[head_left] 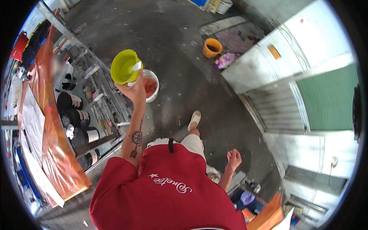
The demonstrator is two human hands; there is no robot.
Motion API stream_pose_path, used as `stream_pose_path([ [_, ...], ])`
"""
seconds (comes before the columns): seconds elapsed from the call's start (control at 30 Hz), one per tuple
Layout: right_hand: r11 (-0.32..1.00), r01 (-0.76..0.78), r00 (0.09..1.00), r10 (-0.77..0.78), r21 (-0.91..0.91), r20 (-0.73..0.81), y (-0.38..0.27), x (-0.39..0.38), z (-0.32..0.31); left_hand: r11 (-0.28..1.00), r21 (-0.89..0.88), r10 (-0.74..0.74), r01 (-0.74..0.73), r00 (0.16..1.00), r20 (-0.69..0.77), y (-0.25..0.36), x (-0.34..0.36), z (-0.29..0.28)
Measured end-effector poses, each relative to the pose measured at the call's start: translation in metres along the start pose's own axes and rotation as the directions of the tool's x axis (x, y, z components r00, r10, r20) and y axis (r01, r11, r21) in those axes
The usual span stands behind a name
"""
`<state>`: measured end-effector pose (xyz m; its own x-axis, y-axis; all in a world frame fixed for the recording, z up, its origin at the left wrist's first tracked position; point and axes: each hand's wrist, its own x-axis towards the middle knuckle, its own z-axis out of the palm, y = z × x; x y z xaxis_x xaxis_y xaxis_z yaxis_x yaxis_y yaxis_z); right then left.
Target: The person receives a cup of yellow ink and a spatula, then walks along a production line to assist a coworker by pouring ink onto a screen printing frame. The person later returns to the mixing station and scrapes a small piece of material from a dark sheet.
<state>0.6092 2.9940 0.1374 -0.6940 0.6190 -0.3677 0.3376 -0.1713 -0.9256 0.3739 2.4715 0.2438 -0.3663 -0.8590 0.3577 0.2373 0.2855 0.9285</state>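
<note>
Left hand (134, 90) held a lime-yellow round plastic tub (116, 72) from its near side, fingers clamped on the wall. Tub was tilted, mouth facing the camera, up left of centre. White flat strip (137, 66) showed at the tub's right rim, close to the fingers; couldn't tell if gripped too. Below the tub in view: a white round plastic bucket (152, 98) with reddish-orange contents (150, 86), partly hidden by the hand.

Right hand (233, 158) hung out to the right, well apart from the tub, nothing visible in it. Its fingers were curled inward; couldn't tell if the tips met.

Left side: desk (63, 159) covered in shiny orange-brown sheeting, white paper sheets (32, 109) on top, thin black pen (27, 141) on the paper. Black round jars with white labels (79, 137) stood in a row just beside it.

Farther off, on the dark grey floor (178, 36): an orange round plastic bucket (209, 54), pink-and-white crumpled bag (226, 60) just beside it.
</note>
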Motion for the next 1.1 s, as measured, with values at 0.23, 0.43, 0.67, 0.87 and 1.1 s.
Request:
stream_pose_path([
  [0.23,0.964,0.252,0.960,-0.237,-0.089,0.146,-0.160,0.271,0.169,0.984,0.165,0.109,-0.065,0.955,-0.277,-0.076,0.113,0.073],
  [0.43,0.864,0.498,0.550,-0.252,-0.070,0.796,-0.305,0.356,0.504,0.988,0.137,0.125,-0.075,0.905,-0.406,-0.096,0.176,0.156],
  [0.67,0.819,0.572,-0.086,0.094,-0.028,0.992,-0.303,0.297,0.843,0.915,0.396,0.136,0.082,0.859,-0.494,-0.185,0.300,0.214],
  [0.87,0.557,0.825,0.078,0.059,-0.098,0.995,-0.210,0.377,1.017,0.959,0.279,0.108,0.043,0.857,-0.504,-0.245,0.451,0.259],
  [1.1,0.645,0.679,0.478,-0.026,-0.351,0.878,-0.209,0.442,1.140,0.926,0.293,-0.064,0.236,0.866,-0.497,-0.298,0.595,0.313],
])
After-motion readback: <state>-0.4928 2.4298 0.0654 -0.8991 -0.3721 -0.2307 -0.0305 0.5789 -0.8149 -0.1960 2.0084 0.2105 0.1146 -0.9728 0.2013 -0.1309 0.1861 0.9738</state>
